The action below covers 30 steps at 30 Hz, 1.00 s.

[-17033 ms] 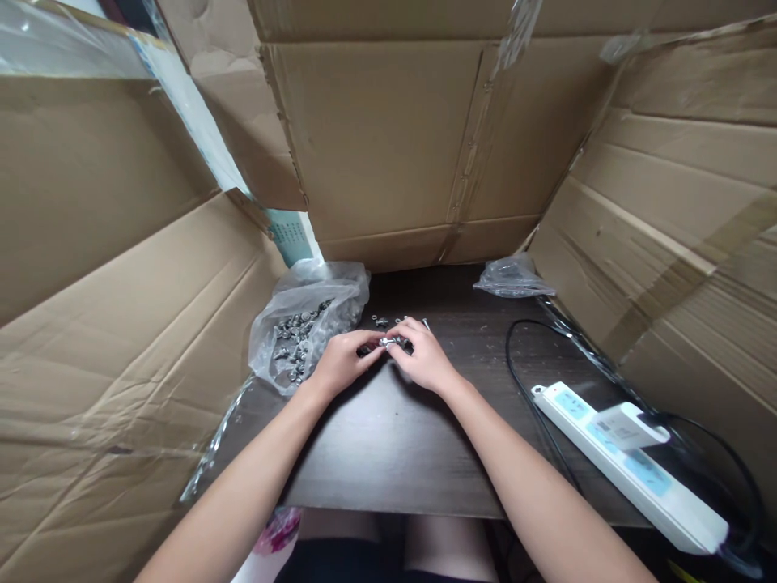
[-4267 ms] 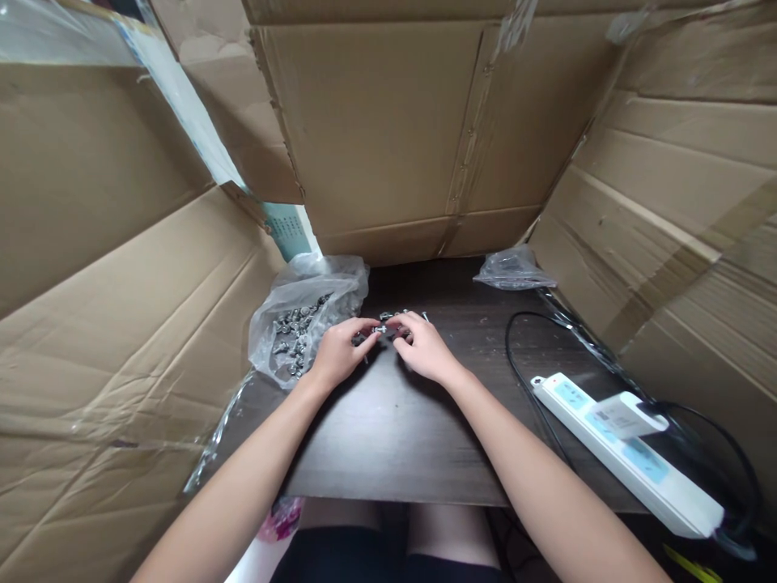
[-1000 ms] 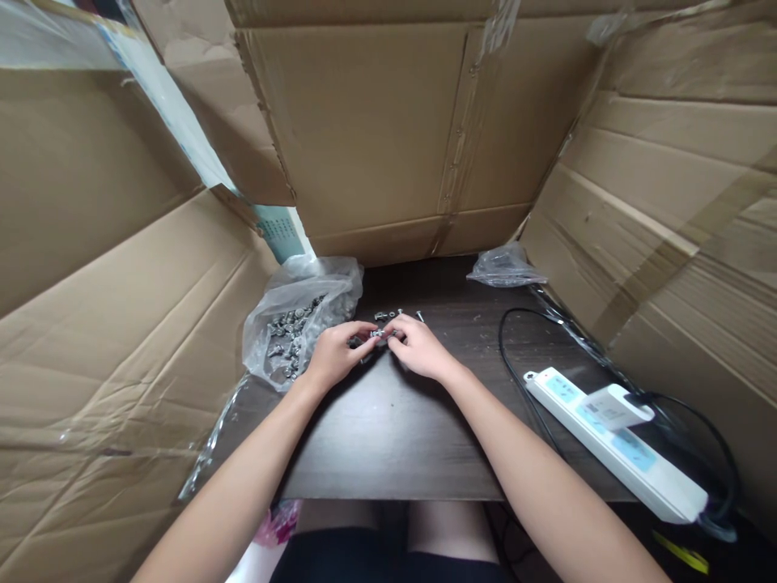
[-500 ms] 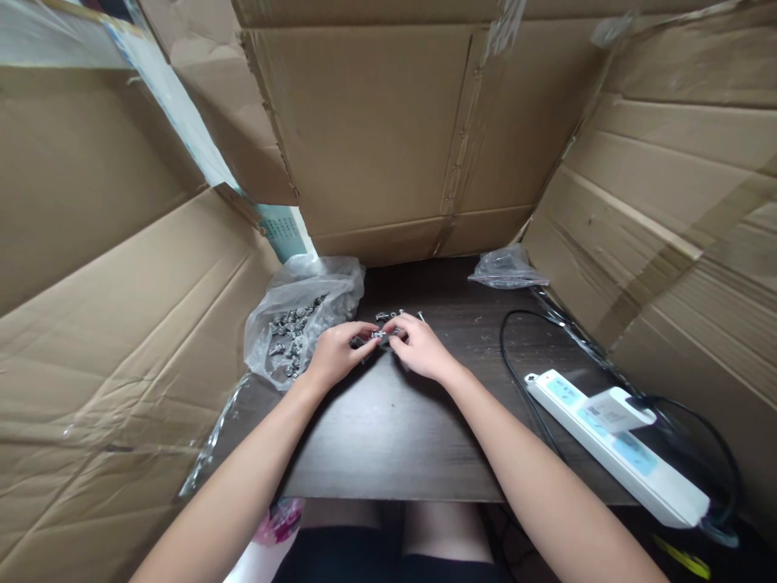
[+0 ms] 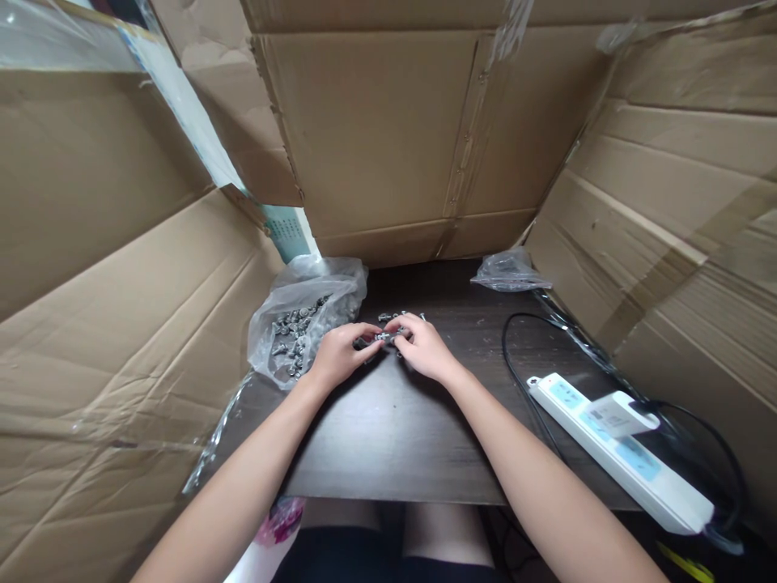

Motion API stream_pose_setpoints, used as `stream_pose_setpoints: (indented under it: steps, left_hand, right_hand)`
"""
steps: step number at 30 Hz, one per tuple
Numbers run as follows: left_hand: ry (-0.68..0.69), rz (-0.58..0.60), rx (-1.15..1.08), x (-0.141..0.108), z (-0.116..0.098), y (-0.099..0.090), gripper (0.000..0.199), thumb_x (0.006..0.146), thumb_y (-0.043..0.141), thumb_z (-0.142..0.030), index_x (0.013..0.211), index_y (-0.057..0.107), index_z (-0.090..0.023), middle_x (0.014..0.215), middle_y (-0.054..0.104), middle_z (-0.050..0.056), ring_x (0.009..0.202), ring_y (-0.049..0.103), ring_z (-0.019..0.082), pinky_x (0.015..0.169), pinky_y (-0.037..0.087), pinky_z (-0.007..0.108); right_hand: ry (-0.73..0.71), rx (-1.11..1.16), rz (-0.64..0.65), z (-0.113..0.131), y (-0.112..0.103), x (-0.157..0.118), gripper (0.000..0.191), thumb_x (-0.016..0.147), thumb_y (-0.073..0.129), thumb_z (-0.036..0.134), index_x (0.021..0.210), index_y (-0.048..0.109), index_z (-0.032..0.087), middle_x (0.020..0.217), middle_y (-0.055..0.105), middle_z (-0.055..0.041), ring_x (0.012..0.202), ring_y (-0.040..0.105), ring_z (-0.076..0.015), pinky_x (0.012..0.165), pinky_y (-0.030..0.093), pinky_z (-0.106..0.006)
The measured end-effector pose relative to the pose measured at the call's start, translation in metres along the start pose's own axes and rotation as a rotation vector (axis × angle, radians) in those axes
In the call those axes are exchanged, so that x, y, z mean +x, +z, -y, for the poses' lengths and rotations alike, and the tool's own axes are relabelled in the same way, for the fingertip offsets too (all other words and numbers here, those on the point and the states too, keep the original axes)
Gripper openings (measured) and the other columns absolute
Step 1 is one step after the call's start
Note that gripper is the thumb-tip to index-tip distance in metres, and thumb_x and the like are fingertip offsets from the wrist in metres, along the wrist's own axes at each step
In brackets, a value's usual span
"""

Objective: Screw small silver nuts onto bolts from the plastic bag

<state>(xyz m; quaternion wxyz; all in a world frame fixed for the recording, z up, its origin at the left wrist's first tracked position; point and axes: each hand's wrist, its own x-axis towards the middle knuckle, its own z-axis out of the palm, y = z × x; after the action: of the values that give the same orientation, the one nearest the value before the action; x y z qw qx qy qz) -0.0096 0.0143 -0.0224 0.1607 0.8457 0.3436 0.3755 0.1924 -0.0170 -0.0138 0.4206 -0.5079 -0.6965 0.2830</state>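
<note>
- The left hand and right hand meet fingertip to fingertip over the far middle of the desk.
- Between them sits a small metal piece, silver and shiny, pinched by the fingers of both hands; it is too small to tell whether it is a screw, a nut or both.
- Both hands are curled, fingers closed on that piece, wrists low over the wood.
- A few loose screws lie on the desk just beyond the fingertips.
- Just left of the left hand lies a clear bag, open and crumpled, with a heap of the same silver hardware inside.
- A second, smaller bag lies at the far right corner, well apart from the hands.
- The desk is dark wood grain, dull, with small specks near the right side.
- A white power strip lies at an angle on the right, a white plug in it, and a black cable loops beside it.
- Flattened brown cardboard stands as walls on the left, back and right, taped at the seams.
</note>
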Motion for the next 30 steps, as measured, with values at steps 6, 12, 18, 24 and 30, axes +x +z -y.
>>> stream_pose_setpoints:
  steps: [6, 12, 18, 24, 30]
  left_hand:
    - [0.003, -0.014, 0.010, -0.0003, 0.0005, 0.0000, 0.018, 0.093, 0.070, -0.035, 0.105, 0.074, -0.022, 0.093, 0.078, 0.002, 0.082, 0.074, 0.018, 0.077, 0.058, 0.027]
    - [0.006, -0.004, 0.004, 0.0004, 0.0008, -0.0004, 0.019, 0.094, 0.069, -0.036, 0.106, 0.074, -0.022, 0.093, 0.078, 0.003, 0.082, 0.074, 0.018, 0.077, 0.058, 0.028]
    - [-0.001, 0.008, 0.004, 0.0001, 0.0004, -0.0004, 0.020, 0.094, 0.069, -0.037, 0.106, 0.075, -0.023, 0.094, 0.079, 0.003, 0.083, 0.074, 0.018, 0.077, 0.058, 0.028]
    - [0.001, -0.010, 0.009, -0.0002, 0.0015, 0.0006, 0.020, 0.094, 0.068, -0.038, 0.104, 0.075, -0.022, 0.094, 0.079, 0.004, 0.082, 0.074, 0.019, 0.078, 0.059, 0.029]
    - [-0.005, 0.004, 0.001, -0.0002, 0.0003, -0.0008, 0.019, 0.093, 0.070, -0.036, 0.106, 0.075, -0.023, 0.094, 0.079, 0.002, 0.082, 0.074, 0.018, 0.078, 0.058, 0.029]
  right_hand:
    - [0.029, -0.032, 0.083, 0.0003, 0.0009, -0.0003, 0.025, 0.081, 0.052, 0.001, 0.083, 0.071, 0.017, 0.093, 0.064, -0.0032, 0.080, 0.058, -0.0144, 0.078, 0.046, -0.029]
    - [0.027, 0.020, 0.018, -0.0026, 0.0012, 0.0004, 0.028, 0.079, 0.052, 0.001, 0.091, 0.070, 0.018, 0.097, 0.065, -0.0028, 0.077, 0.059, -0.0135, 0.078, 0.048, -0.028]
    - [0.006, 0.016, 0.045, -0.0010, -0.0004, 0.0001, 0.030, 0.080, 0.051, 0.002, 0.092, 0.072, 0.019, 0.096, 0.063, -0.0024, 0.075, 0.056, -0.0131, 0.077, 0.047, -0.028]
    - [0.018, -0.019, 0.056, -0.0032, 0.0011, 0.0005, 0.024, 0.079, 0.053, 0.002, 0.079, 0.070, 0.018, 0.091, 0.062, -0.0023, 0.074, 0.056, -0.0135, 0.079, 0.047, -0.030]
    - [0.001, 0.065, 0.004, -0.0015, 0.0005, 0.0010, 0.030, 0.080, 0.052, 0.004, 0.094, 0.072, 0.020, 0.097, 0.063, -0.0023, 0.078, 0.060, -0.0138, 0.077, 0.049, -0.029]
